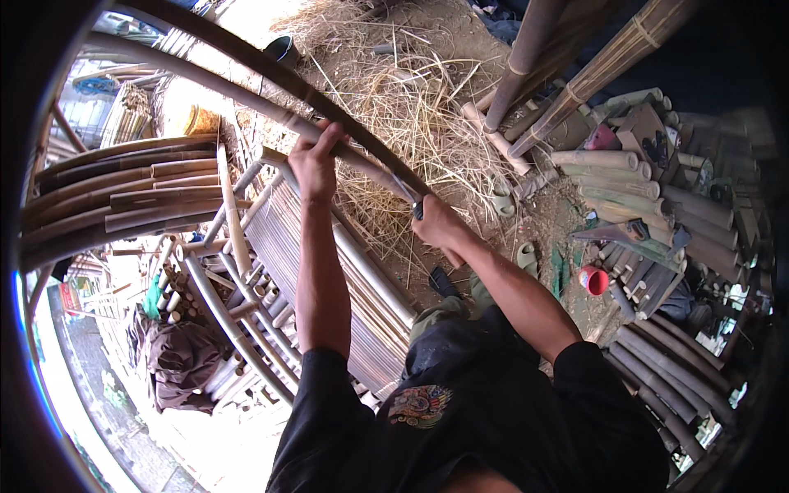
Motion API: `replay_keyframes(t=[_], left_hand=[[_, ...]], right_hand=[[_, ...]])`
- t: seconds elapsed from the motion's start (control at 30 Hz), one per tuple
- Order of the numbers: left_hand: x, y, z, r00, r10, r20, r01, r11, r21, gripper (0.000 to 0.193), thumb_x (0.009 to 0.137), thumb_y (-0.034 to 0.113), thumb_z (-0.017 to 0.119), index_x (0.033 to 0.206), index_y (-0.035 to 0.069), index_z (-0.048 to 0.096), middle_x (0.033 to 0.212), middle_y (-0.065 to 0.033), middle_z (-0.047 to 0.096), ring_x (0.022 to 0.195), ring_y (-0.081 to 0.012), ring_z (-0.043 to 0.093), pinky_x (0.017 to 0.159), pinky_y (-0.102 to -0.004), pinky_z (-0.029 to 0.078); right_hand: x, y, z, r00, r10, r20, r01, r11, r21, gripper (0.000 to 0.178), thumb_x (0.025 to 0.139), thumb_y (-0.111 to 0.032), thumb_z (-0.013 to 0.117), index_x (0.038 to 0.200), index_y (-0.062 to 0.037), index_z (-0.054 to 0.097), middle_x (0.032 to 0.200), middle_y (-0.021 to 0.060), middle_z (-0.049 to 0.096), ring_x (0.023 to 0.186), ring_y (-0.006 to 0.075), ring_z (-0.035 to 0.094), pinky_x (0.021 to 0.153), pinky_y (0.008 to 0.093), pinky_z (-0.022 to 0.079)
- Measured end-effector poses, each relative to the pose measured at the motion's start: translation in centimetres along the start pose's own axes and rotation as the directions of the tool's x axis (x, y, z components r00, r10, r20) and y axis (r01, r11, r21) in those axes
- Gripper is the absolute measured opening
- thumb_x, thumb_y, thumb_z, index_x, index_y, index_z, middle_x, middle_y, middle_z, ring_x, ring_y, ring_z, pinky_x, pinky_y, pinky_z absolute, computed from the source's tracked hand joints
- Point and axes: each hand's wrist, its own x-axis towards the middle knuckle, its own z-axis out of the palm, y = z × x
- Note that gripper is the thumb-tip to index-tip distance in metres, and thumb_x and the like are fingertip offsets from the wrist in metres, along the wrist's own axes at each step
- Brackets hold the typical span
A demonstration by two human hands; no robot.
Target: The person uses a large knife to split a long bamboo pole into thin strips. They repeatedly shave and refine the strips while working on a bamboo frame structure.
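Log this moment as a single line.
left hand: closed around bamboo pole | right hand: gripping bladed tool | darker pole: alongside the first | ground ahead: loose straw

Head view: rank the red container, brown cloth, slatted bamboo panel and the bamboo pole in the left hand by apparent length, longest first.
1. Bamboo pole
2. Slatted bamboo panel, partly hidden
3. Brown cloth
4. Red container

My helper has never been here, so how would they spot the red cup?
Find the big bamboo stack on the picture's right side. Below its left part, just left of the short bamboo pieces, is the red cup. Its bright red colour and round open mouth stand out against the dull bamboo.
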Motion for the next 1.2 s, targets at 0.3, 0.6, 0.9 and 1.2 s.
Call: replay_keyframes(t=[0.3, 0.6, 0.9, 1.2], left_hand=[[-0.6, 0.1, 0.0, 0.986, 0.008, 0.166, 0.016, 0.990, -0.142, 0.011, 0.088, 0.009, 0.069, 0.087, 0.009, 0.058, 0.070, -0.0015, 0.053, 0.064, -0.0118, 0.051, 0.058, -0.0267, 0.043], [-0.7, 0.1, 0.7, 0.942, -0.043, 0.333, 0.075, 0.994, -0.082, 0.015, 0.087, 0.018, 0.071, 0.095, 0.010, 0.060, 0.084, -0.0022, 0.061, 0.081, -0.0127, 0.058, 0.073, -0.0310, 0.050], [-3.2, -10.9, -3.4, 0.967, -0.132, 0.215, 0.136, 0.991, -0.002, 0.030, 0.084, 0.007, 0.072, 0.113, 0.004, 0.064, 0.104, -0.0062, 0.066, 0.100, -0.0194, 0.061, 0.094, -0.0384, 0.047], [-3.5, -11.8, -5.0, 0.971, -0.121, 0.204, 0.141, 0.986, -0.086, 0.021, 0.087, 0.008, 0.069, 0.105, 0.005, 0.060, 0.073, -0.0048, 0.058, 0.064, -0.0131, 0.053, 0.063, -0.0271, 0.044]], right_hand=[[-0.9, 1.8, 2.9, 0.978, -0.126, -0.164, 0.144, 0.984, 0.103, 0.028, 0.087, -0.021, 0.061, 0.090, 0.0045, 0.051, 0.063, 0.0208, 0.058, 0.058, 0.0343, 0.063, 0.052, 0.0451, 0.051], [3.1, 19.9, 10.9, 0.948, 0.084, -0.307, -0.123, 0.987, -0.109, 0.036, 0.083, -0.027, 0.061, 0.105, 0.0004, 0.056, 0.090, 0.0243, 0.066, 0.087, 0.0414, 0.066, 0.074, 0.0495, 0.053], [6.1, 21.9, 13.5, 0.983, 0.155, -0.099, -0.159, 0.987, -0.035, 0.037, 0.080, -0.025, 0.063, 0.102, 0.0030, 0.053, 0.077, 0.0242, 0.066, 0.073, 0.0364, 0.068, 0.064, 0.0485, 0.054], [6.0, 22.9, 17.1, 0.982, 0.055, -0.178, 0.002, 0.952, 0.306, 0.029, 0.085, -0.025, 0.062, 0.092, -0.0007, 0.048, 0.057, 0.0103, 0.054, 0.045, 0.0247, 0.057, 0.040, 0.0402, 0.046]])
